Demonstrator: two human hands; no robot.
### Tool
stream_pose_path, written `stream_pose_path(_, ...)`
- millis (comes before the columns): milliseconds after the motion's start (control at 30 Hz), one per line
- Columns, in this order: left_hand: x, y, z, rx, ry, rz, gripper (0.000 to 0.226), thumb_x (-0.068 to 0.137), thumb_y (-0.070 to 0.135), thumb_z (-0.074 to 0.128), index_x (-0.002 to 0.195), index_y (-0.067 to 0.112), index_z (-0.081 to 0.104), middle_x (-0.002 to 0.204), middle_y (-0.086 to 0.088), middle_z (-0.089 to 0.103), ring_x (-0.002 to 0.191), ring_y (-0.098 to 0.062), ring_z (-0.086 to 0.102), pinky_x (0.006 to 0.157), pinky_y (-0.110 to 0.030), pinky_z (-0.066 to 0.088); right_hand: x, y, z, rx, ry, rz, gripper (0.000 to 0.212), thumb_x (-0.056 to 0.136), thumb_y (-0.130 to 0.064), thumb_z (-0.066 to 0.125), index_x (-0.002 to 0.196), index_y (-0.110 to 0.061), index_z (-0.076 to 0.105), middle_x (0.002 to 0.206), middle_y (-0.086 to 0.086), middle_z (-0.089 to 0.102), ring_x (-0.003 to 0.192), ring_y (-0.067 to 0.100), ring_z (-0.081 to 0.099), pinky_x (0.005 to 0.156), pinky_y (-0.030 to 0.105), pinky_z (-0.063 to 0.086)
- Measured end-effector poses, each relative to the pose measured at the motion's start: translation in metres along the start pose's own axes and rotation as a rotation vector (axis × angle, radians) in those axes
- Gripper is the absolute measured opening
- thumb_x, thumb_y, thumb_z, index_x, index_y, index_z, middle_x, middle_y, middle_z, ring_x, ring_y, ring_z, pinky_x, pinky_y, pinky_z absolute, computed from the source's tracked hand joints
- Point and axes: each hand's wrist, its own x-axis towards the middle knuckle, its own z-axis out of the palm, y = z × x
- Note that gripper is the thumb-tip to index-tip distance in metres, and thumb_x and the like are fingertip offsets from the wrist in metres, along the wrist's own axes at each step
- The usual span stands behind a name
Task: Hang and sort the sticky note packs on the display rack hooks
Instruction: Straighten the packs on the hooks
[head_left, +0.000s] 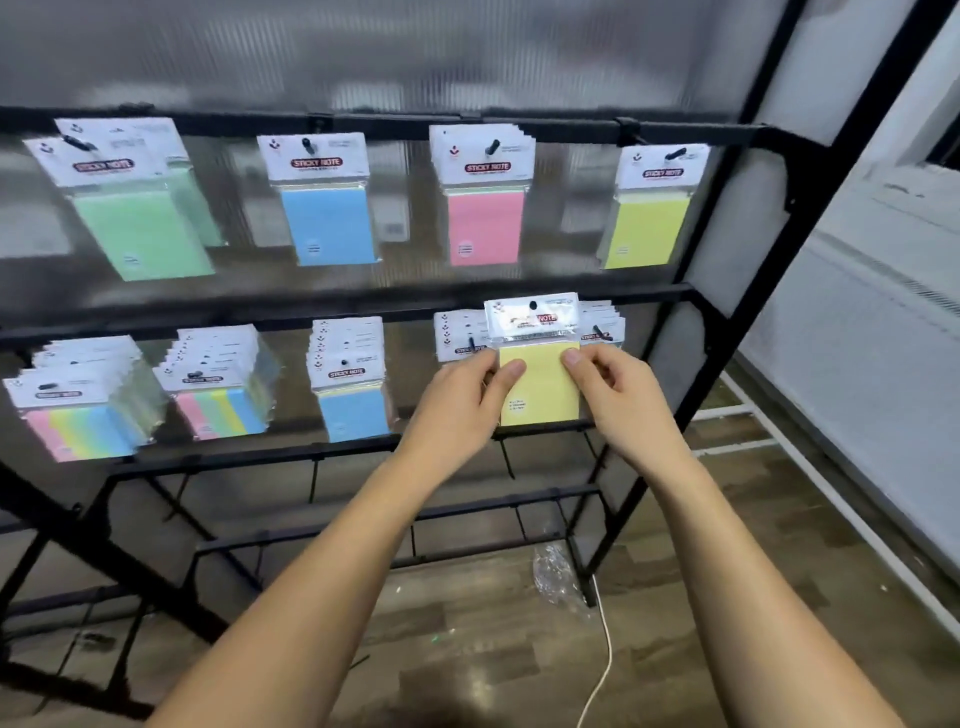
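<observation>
Head: yellow pack (540, 387) between both hands.

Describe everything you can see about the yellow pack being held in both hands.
The yellow pack is a square pad of pale yellow notes in a clear plastic sleeve, topped by a white header card with a red label and a dark hang hole. It is upright, facing the camera, in front of the rack's second row, not yet on a hook. The left hand and right hand pinch its side edges.
</observation>
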Motion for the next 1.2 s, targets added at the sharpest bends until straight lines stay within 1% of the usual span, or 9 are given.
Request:
stream_pose_path(67, 0.007, 0.013, 0.016, 0.034, -0.010, 0.016, 0.036, 0.100, 0.043, 0.047, 0.075, 0.018, 0.051, 0.064, 0.006, 0.053, 0.060, -0.009, 0.047, 0.055, -0.031, 0.034, 0.002, 0.009, -0.020, 0.034, 0.022, 0.007, 0.035, 0.101, -0.037, 0.054, 0.084, -0.006, 0.061, 0.069, 0.001, 0.047, 0.063, 0.010, 0.040, 0.059, 0.026, 0.032)
stream_pose_path(133, 0.015, 0.023, 0.030, 0.077, -0.030, 0.036, 0.038, 0.099, 0.048, 0.046, 0.086, 0.014, 0.059, 0.072, 0.003, 0.061, 0.067, -0.012, 0.055, 0.060, -0.034, 0.044, 0.004, 0.016, -0.037, 0.066, 0.047, 0.018, 0.031, 0.101, -0.035, 0.055, 0.086, -0.009, 0.064, 0.070, -0.001, 0.053, 0.063, 0.008, 0.043, 0.058, 0.023, 0.035)
stream_pose_path(200, 0.021, 0.031, 0.039, 0.137, -0.039, 0.060, 0.037, 0.098, 0.049, 0.045, 0.092, 0.017, 0.061, 0.076, 0.007, 0.062, 0.071, -0.010, 0.056, 0.066, -0.035, 0.049, 0.008, 0.024, -0.048, 0.080, 0.087, 0.032, 0.028, 0.101, -0.034, 0.055, 0.086, -0.012, 0.065, 0.071, -0.001, 0.059, 0.063, 0.006, 0.046, 0.058, 0.021, 0.037)
stream_pose_path(300, 0.029, 0.036, 0.046, 0.210, 0.002, 0.112, 0.023, 0.101, 0.040, 0.048, 0.094, 0.021, 0.059, 0.082, 0.010, 0.059, 0.077, -0.008, 0.053, 0.071, -0.031, 0.046, 0.015, 0.037, -0.061, 0.088, 0.191, 0.058, 0.026, 0.101, -0.033, 0.053, 0.086, -0.015, 0.065, 0.075, 0.001, 0.062, 0.066, 0.007, 0.048, 0.060, 0.024, 0.038)
stream_pose_path(367, 0.035, 0.036, 0.047, 0.251, 0.046, 0.144, 0.019, 0.101, 0.036, 0.048, 0.095, 0.021, 0.058, 0.085, 0.010, 0.057, 0.081, -0.010, 0.050, 0.072, -0.030, 0.044, 0.019, 0.044, -0.070, 0.074, 0.248, 0.066, 0.028, 0.101, -0.033, 0.053, 0.086, -0.013, 0.065, 0.078, 0.011, 0.063, 0.067, 0.010, 0.048, 0.060, 0.026, 0.037)
stream_pose_path(633, 0.053, 0.032, 0.046, 0.287, 0.059, 0.146, 0.015, 0.098, 0.041, 0.049, 0.094, 0.027, 0.054, 0.086, 0.013, 0.053, 0.083, -0.008, 0.048, 0.073, -0.029, 0.044, 0.055, 0.023, -0.094, 0.089, 0.330, -0.059, 0.032, 0.103, -0.032, 0.049, 0.090, -0.006, 0.062, 0.087, 0.021, 0.062, 0.071, 0.012, 0.048, 0.063, 0.030, 0.037)
stream_pose_path(800, 0.059, 0.028, 0.039, 0.281, 0.078, 0.129, 0.017, 0.097, 0.042, 0.048, 0.093, 0.027, 0.054, 0.086, 0.013, 0.055, 0.081, -0.007, 0.049, 0.070, -0.030, 0.047, 0.077, 0.000, -0.102, 0.125, 0.356, -0.146, 0.030, 0.105, -0.029, 0.045, 0.092, -0.007, 0.061, 0.077, -0.003, 0.057, 0.067, 0.001, 0.047, 0.059, 0.016, 0.036)
stream_pose_path(1000, 0.065, 0.026, 0.040, 0.295, 0.075, 0.112, 0.015, 0.099, 0.039, 0.048, 0.093, 0.026, 0.054, 0.088, 0.013, 0.055, 0.082, -0.005, 0.049, 0.071, -0.026, 0.045, 0.108, 0.004, -0.110, 0.084, 0.351, -0.162, 0.030, 0.105, -0.030, 0.045, 0.092, -0.007, 0.061, 0.082, -0.001, 0.058, 0.071, 0.004, 0.047, 0.061, 0.020, 0.036)
stream_pose_path(1200, 0.070, 0.026, 0.045, 0.293, 0.078, 0.101, 0.015, 0.099, 0.037, 0.049, 0.092, 0.025, 0.054, 0.086, 0.014, 0.054, 0.081, -0.005, 0.049, 0.069, -0.026, 0.043, 0.125, 0.014, -0.108, 0.088, 0.330, -0.130, 0.026, 0.105, -0.026, 0.046, 0.090, -0.012, 0.061, 0.078, -0.007, 0.057, 0.063, -0.005, 0.045, 0.059, 0.013, 0.036)
